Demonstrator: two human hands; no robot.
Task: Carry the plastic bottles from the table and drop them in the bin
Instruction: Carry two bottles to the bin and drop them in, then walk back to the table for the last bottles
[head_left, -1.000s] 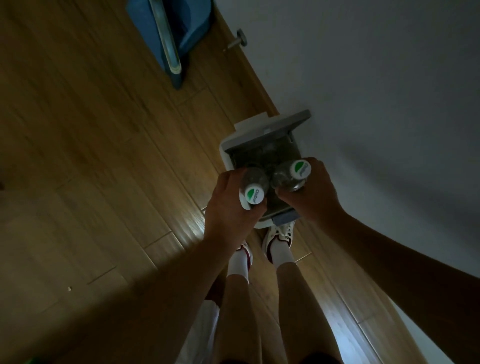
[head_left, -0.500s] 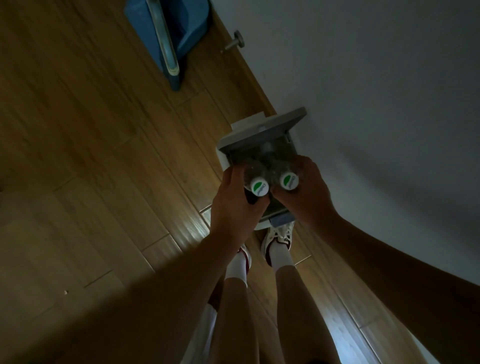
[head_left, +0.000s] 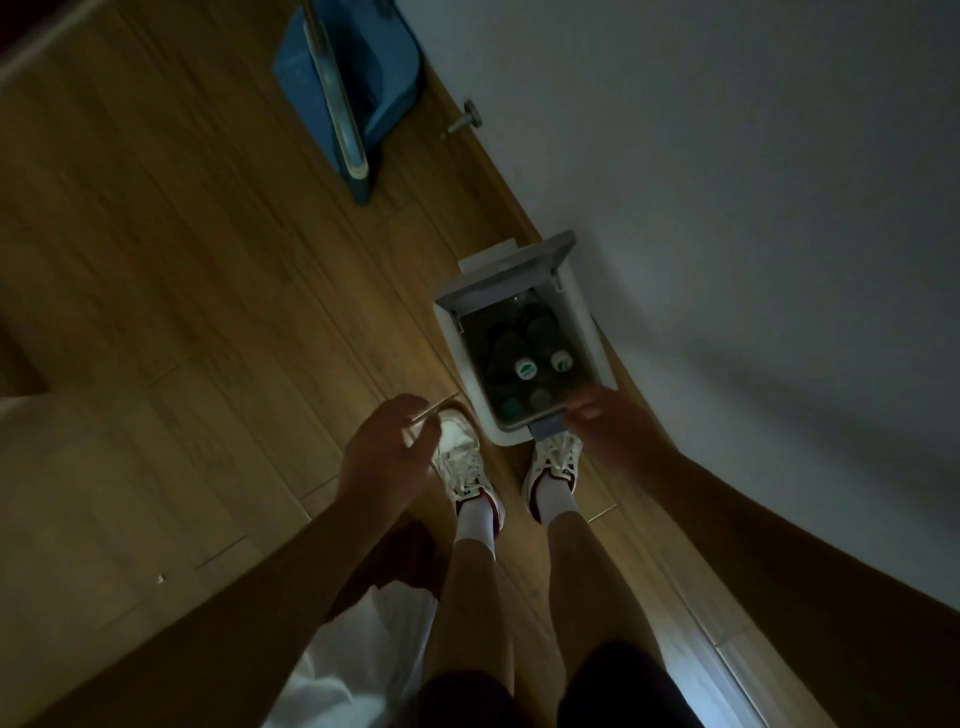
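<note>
A white pedal bin (head_left: 584, 325) stands against the wall with its grey lid (head_left: 509, 278) raised. Inside lie two clear plastic bottles; the left bottle's white-and-green cap (head_left: 525, 368) and the right bottle's cap (head_left: 560, 360) face up. Darker bottle shapes show deeper in the bin. My left hand (head_left: 387, 449) hangs empty over my left shoe, fingers loosely curled. My right hand (head_left: 608, 426) hovers empty at the bin's near right corner, fingers relaxed.
My right shoe (head_left: 553, 460) presses the bin's pedal (head_left: 545, 427). A blue dustpan with a long handle (head_left: 343, 98) lies on the wood floor farther along the wall, beside a metal door stop (head_left: 465, 122). The white wall runs along the right.
Both hands have let go of their bottles, which now lie inside the bin. The hands have pulled back and apart toward me.
</note>
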